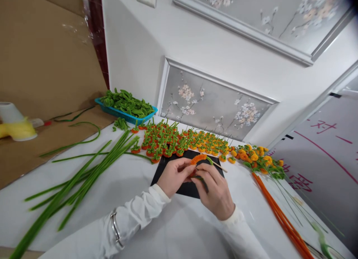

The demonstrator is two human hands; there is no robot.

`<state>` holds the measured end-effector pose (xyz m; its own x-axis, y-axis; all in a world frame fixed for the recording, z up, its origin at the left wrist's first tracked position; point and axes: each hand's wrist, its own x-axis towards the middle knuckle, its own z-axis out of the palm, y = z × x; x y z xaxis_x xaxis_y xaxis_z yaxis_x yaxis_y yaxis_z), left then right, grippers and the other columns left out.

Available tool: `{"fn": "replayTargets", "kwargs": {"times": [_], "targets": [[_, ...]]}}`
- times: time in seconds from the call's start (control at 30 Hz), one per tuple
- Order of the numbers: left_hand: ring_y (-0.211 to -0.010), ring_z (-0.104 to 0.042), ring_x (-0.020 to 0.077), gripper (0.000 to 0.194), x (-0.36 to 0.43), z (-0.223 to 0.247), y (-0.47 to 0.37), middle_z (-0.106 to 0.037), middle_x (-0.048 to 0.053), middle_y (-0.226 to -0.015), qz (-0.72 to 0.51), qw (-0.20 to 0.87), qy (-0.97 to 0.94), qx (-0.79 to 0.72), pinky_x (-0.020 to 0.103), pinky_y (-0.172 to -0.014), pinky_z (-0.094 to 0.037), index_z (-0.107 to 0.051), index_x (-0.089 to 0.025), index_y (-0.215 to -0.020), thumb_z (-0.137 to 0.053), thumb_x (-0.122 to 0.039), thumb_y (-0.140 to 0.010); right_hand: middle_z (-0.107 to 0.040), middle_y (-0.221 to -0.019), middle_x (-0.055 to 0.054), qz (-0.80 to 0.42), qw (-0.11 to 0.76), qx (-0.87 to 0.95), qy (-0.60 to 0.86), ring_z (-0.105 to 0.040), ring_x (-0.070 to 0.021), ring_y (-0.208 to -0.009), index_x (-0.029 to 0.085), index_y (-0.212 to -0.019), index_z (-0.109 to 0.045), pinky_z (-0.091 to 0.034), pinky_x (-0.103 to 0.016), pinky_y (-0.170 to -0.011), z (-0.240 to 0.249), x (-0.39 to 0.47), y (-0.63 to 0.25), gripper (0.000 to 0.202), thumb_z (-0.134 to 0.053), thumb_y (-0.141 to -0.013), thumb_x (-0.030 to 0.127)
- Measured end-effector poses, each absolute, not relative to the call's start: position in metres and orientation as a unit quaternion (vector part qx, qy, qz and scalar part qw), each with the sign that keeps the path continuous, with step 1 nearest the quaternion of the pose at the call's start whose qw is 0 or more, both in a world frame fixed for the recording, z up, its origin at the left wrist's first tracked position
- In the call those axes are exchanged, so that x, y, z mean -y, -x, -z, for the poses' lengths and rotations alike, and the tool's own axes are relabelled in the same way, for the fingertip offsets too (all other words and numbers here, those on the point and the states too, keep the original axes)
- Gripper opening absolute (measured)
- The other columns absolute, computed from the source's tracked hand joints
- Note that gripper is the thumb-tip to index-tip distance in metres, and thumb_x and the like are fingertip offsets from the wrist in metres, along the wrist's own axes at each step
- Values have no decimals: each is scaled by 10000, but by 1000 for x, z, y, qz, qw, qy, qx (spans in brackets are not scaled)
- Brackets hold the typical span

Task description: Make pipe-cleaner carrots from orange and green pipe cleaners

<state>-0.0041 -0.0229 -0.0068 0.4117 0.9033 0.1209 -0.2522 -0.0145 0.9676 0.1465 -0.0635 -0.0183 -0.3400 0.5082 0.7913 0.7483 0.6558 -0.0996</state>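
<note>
Both hands meet over a black mat (188, 190) on the white table. Between them is a coiled orange pipe cleaner (198, 159), curved into an arc, with a green end curling down on its right. My left hand (176, 175) is closed, pinching the coil's lower left end. My right hand (216, 192) is closed on the other side, its fingertips at the same piece; the exact grip is partly hidden. A thin pale stick (220, 167) lies just beyond my right fingers, on the mat's edge. Behind the mat stand several small orange pumpkin shapes (163, 141) with green stems.
Long green pipe cleaners (84, 180) spread over the left side, orange ones (279, 214) at the right. A blue basket (125, 118) of green pieces stands at the back left. Yellow-orange flowers (254, 154) are heaped at the right. Green tape (330, 250) lies front right.
</note>
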Motion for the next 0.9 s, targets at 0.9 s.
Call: {"fn": "replayTargets", "kwargs": {"times": [0.9], "targets": [[-794,-676,218,548,30,-3,4,-640,30,-884,-385,710,-526,-267,239,-524,-569,-442,-276,-1177,-703,-285,-696,-615,-870,-53,-46,552,686,472,-593,-166,-805,194,-893,-584,-509,-272,-622,10,57,-162,82,-529,-838,218]]}}
